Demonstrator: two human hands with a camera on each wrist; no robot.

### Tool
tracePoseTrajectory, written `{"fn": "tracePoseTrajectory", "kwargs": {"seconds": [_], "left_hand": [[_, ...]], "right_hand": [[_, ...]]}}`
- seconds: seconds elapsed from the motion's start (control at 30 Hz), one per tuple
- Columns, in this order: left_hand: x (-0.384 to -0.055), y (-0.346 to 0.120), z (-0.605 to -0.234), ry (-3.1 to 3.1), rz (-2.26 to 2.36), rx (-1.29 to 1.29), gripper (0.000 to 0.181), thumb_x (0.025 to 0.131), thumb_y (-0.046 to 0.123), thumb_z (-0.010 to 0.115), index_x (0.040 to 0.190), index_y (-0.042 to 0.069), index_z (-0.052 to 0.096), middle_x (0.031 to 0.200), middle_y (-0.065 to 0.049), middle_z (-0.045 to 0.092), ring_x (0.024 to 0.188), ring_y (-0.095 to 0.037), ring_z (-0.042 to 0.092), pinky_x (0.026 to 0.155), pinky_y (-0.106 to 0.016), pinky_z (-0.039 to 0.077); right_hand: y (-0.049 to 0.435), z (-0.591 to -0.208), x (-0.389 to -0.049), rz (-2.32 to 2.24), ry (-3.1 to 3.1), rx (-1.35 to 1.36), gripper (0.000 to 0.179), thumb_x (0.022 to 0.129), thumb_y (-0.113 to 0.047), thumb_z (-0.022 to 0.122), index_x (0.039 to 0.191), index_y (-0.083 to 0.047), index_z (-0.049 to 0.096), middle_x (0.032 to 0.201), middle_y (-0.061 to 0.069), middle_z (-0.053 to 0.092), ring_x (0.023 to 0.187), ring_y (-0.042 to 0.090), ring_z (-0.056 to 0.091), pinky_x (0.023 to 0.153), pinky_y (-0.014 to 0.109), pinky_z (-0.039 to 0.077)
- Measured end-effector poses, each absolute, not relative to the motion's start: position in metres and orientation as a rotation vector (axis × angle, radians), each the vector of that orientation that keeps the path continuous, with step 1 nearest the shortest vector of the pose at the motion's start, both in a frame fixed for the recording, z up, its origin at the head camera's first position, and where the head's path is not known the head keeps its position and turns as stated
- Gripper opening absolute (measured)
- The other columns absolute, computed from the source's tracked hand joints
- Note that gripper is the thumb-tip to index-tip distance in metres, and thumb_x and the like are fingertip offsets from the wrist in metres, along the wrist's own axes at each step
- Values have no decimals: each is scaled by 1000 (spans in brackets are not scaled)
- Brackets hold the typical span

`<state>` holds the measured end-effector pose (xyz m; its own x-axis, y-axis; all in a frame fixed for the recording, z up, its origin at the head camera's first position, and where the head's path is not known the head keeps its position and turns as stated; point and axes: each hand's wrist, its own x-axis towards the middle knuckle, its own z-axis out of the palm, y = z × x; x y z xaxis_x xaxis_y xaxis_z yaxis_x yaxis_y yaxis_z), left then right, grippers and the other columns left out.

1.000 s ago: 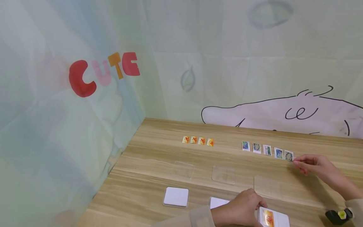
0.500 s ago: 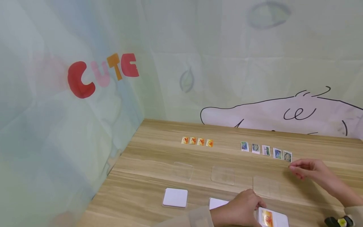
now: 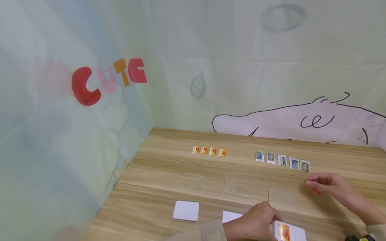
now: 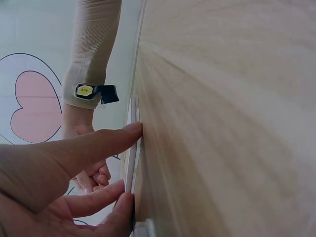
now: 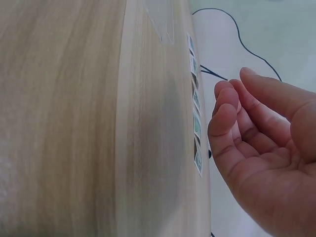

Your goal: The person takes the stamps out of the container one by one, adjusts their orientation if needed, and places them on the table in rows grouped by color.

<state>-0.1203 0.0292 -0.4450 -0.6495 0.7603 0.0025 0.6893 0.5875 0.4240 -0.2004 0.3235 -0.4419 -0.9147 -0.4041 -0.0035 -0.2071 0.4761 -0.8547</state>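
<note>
My left hand [image 3: 256, 221] grips the edges of a white rectangular card [image 3: 291, 231] between thumb and fingers at the table's near side. An orange-and-yellow stamp [image 3: 283, 232] lies on the card's left part. In the left wrist view the card [image 4: 131, 148] shows edge-on between the thumb and fingers. My right hand [image 3: 328, 185] hovers over the table with loosely bent fingers and holds nothing. Just beyond its fingertips, the nearest blue-green or grey stamp [image 3: 305, 166] ends a row of several. The right wrist view shows that hand [image 5: 266, 133] beside the row.
Several orange stamps [image 3: 208, 151] form another row, back left. Clear plastic squares [image 3: 236, 186] lie mid-table, one [image 3: 281, 198] partly faint. White cards [image 3: 186, 211] sit in front, one [image 3: 231, 217] partly behind the left wrist. Fabric walls [image 3: 187, 63] enclose the wooden table's back and left.
My right hand has drawn back from the corner of the rightmost stamp toward me, leaving a gap. My left hand keeps its hold on the card. The head view has shifted slightly.
</note>
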Motion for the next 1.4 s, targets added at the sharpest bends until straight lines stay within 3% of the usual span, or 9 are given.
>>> {"fn": "tracePoseTrajectory", "kwargs": {"seconds": [0.33,1.07,1.4], "left_hand": [[-120,30,-445,2630,614,1165,48,67,31,93,110,18,77,82,19,65,76,9,38,67,-7,30],[-120,30,-444,2637,602,1194,49,66,33,94,110,17,77,80,19,63,75,9,38,66,-6,29],[-118,29,-444,2657,601,1207,49,65,34,94,109,18,77,80,19,64,75,9,38,66,-5,29]], "right_hand": [[319,-443,-192,-1409,2427,-643,20,100,-2,57,105,16,63,78,7,66,68,12,60,60,29,53],[307,-442,-181,-1443,2210,-956,19,97,9,54,108,6,69,85,11,69,67,16,63,55,32,53],[301,-446,-176,-1435,2202,-958,18,97,8,55,106,3,70,85,10,69,67,16,63,56,32,53]]}}
